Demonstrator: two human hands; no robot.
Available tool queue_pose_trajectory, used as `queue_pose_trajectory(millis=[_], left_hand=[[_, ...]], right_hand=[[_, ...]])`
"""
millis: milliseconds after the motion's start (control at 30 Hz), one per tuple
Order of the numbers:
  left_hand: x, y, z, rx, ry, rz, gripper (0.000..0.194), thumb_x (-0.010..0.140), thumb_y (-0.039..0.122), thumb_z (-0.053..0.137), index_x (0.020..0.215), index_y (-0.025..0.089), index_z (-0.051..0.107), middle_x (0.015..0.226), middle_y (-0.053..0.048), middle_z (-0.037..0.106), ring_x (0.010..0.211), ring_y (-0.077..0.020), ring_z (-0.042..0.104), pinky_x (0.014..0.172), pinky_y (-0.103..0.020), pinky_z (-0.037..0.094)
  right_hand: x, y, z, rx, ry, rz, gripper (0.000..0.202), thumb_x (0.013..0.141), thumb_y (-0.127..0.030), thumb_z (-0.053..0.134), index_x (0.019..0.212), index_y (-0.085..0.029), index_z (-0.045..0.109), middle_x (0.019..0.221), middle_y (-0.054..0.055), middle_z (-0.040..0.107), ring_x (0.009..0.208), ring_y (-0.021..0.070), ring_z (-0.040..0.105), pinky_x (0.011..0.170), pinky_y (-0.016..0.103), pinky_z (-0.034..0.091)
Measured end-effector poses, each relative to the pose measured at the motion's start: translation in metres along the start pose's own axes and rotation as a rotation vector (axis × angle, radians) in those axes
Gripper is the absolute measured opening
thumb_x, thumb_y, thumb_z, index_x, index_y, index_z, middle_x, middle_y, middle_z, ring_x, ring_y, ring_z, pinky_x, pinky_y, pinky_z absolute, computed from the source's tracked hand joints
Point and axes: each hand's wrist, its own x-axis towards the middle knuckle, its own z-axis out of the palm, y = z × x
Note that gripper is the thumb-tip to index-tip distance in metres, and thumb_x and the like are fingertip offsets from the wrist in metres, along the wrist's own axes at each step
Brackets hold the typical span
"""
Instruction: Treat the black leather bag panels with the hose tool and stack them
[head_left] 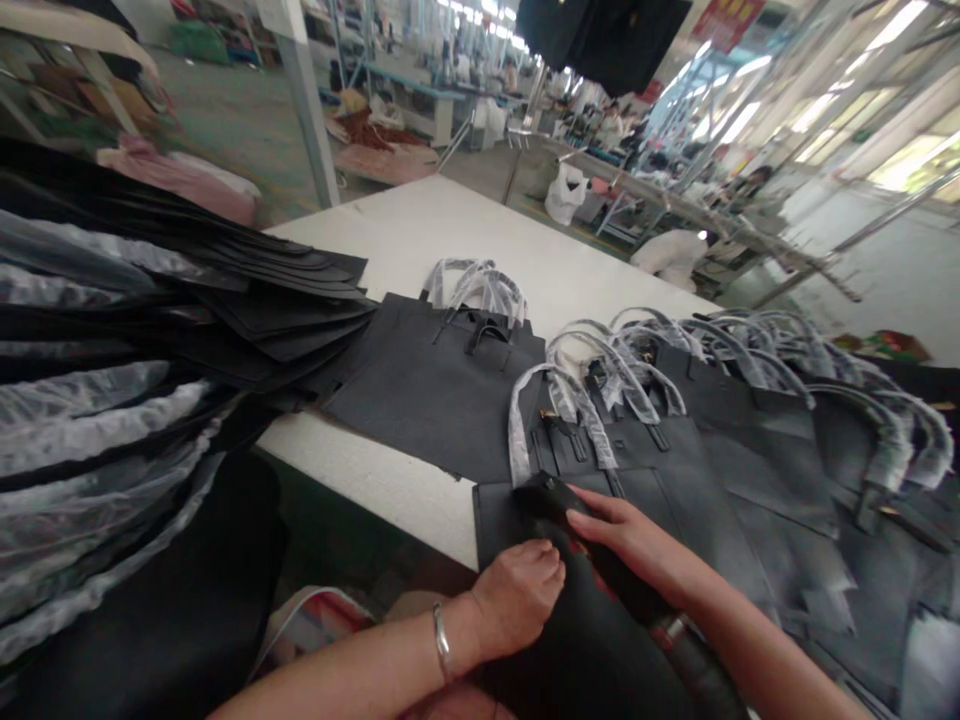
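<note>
At lower centre, the left hand (521, 592), fingers curled, grips a black piece (596, 650); the right hand (621, 530) touches it, its hold impossible to judge. Black bags (435, 385) lie on the bench (397, 490) from centre to right.

From my head, the one camera faces forward and down: my hands (521, 595) sit close at the bottom, the desk (409, 220) spreads just beyond, and the workshop floor (236, 115) lies farther off.
</note>
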Motion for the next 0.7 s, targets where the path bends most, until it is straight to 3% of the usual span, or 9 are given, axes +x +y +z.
queue_pose_trajectory(millis=[133,333,533,600,700], left_hand=[[0.001,0.0,-0.001,-0.026,0.019,-0.026,0.025,0.088,0.015,0.048,0.11,0.008,0.059,0.11,-0.011,0.064,0.112,-0.0223,0.056,0.104,-0.032,0.042],[0.0,-0.001,0.0,-0.041,0.029,-0.011,0.024,0.088,0.017,0.05,0.109,0.007,0.058,0.107,-0.011,0.063,0.109,-0.0226,0.057,0.105,-0.03,0.041],[0.002,-0.001,-0.006,-0.016,0.022,0.003,0.019,0.086,0.016,0.052,0.102,0.007,0.059,0.103,-0.011,0.063,0.107,-0.0217,0.057,0.104,-0.029,0.041],[0.002,-0.001,-0.008,-0.013,0.013,0.02,0.016,0.087,0.016,0.051,0.098,0.008,0.059,0.098,-0.011,0.063,0.105,-0.0207,0.058,0.104,-0.029,0.041],[0.002,-0.001,-0.006,-0.03,0.006,0.026,0.014,0.088,0.016,0.051,0.096,0.008,0.06,0.097,-0.011,0.064,0.101,-0.0208,0.06,0.102,-0.03,0.042]], right_hand=[[0.004,-0.008,0.0,-0.064,0.007,-0.014,0.059,0.085,-0.039,0.059,0.14,-0.023,0.046,0.068,-0.005,0.059,0.038,0.0072,0.051,0.035,0.019,0.039],[-0.005,0.01,-0.006,-0.04,-0.023,0.059,0.062,0.085,-0.044,0.06,0.142,-0.025,0.045,0.073,-0.003,0.062,0.041,0.0086,0.056,0.038,0.02,0.041],[0.017,-0.004,0.009,-0.027,0.192,-0.146,0.071,0.081,-0.045,0.064,0.145,-0.024,0.041,0.064,-0.006,0.059,0.042,0.0099,0.052,0.041,0.022,0.039],[0.012,-0.011,0.011,-0.018,0.159,-0.137,0.074,0.08,-0.046,0.066,0.146,-0.024,0.04,0.066,-0.005,0.061,0.043,0.0097,0.052,0.042,0.022,0.039],[-0.003,-0.014,0.016,-0.049,0.005,-0.011,0.075,0.078,-0.048,0.066,0.143,-0.02,0.044,0.062,-0.005,0.059,0.042,0.0091,0.049,0.042,0.022,0.037]])
